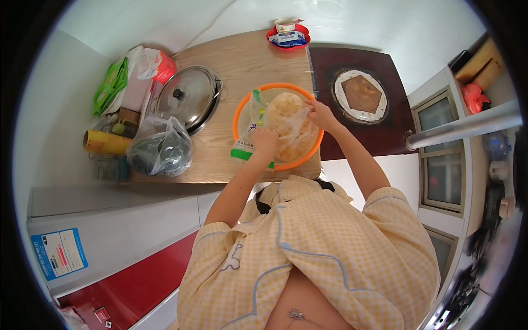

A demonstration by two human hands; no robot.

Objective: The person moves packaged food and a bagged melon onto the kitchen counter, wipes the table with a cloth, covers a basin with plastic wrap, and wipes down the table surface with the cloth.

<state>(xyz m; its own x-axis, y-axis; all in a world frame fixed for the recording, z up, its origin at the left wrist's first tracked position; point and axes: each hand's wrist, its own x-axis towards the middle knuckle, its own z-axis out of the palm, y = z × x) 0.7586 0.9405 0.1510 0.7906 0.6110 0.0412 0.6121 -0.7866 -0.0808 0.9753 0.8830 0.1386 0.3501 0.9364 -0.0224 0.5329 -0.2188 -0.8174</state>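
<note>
On the wooden counter sits an orange-rimmed basin (237,113) with a printed plastic bag (240,154) lying in it, part clear and part white and green. A pale yellowish, lumpy food mass (287,107) shows in and through the bag; its exact kind I cannot make out. My left hand (265,142) is closed on the bag's near left side, its fingertips partly hidden. At the basin's right rim my right hand (320,114) pinches the clear edge of the bag and holds it up from the food.
Left on the counter (242,55) stand a lidded steel pot (187,91), a clear bag with something dark inside (160,148) and a yellow roll (107,142). A red tray (281,47) with packets sits at the back. To the right is a dark tabletop (379,63) with a round burner-like opening.
</note>
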